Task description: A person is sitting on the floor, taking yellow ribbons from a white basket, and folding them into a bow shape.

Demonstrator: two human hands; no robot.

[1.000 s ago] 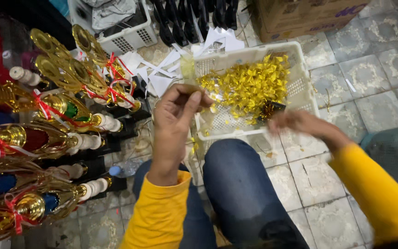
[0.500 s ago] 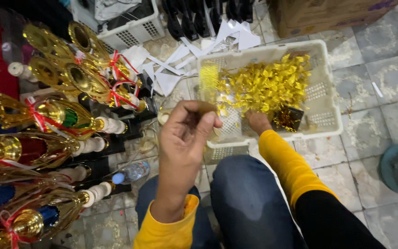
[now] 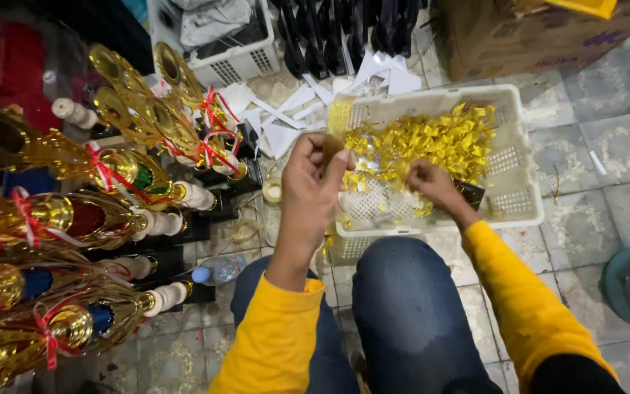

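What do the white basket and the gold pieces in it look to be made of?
The white basket looks like moulded plastic: matte, with perforated lattice walls and floor. The gold pieces look like thin metallic foil or metallised plastic: shiny, crinkled, catching the light; which one is unclear. The right hand reaches among them.

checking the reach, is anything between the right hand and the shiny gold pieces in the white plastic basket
Nothing visible is. The right hand is already inside the white plastic basket, fingers in the heap of shiny gold pieces. The left hand is raised beside the basket's near-left corner, clear of it.
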